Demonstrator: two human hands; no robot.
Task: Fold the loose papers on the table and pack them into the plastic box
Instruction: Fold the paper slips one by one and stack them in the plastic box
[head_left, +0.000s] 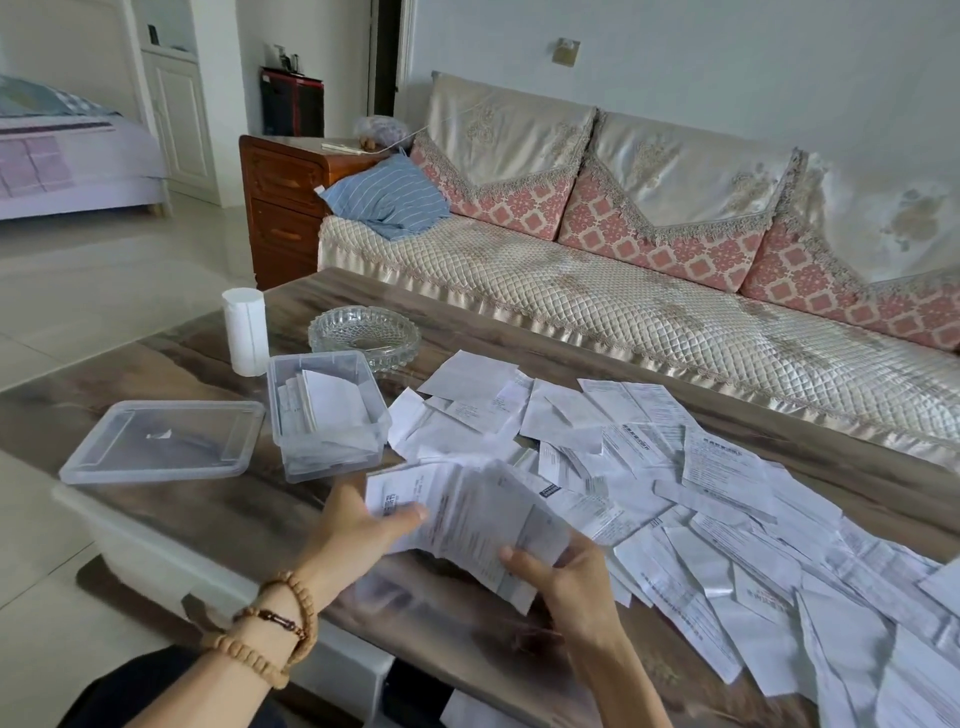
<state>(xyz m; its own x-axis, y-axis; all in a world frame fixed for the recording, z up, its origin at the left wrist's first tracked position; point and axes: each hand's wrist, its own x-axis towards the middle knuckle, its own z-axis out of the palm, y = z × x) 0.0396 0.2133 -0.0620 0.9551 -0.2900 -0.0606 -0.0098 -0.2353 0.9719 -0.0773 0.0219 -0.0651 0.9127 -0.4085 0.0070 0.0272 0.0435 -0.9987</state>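
Head view: both hands, left grip (358, 525) and right grip (561, 571), pinch one paper (467, 514) above the tabletop (234, 514); plastic box (327, 415) stands just left, its lid (161, 441) farther left, glass dish (363, 332) beyond, loose papers (727, 493) right.

Both hands, left hand (358, 525) and right hand (558, 571), gripped one printed paper (467, 512) above table (260, 499); plastic box (326, 413) held folded papers, loose papers (727, 499) spread rightward.
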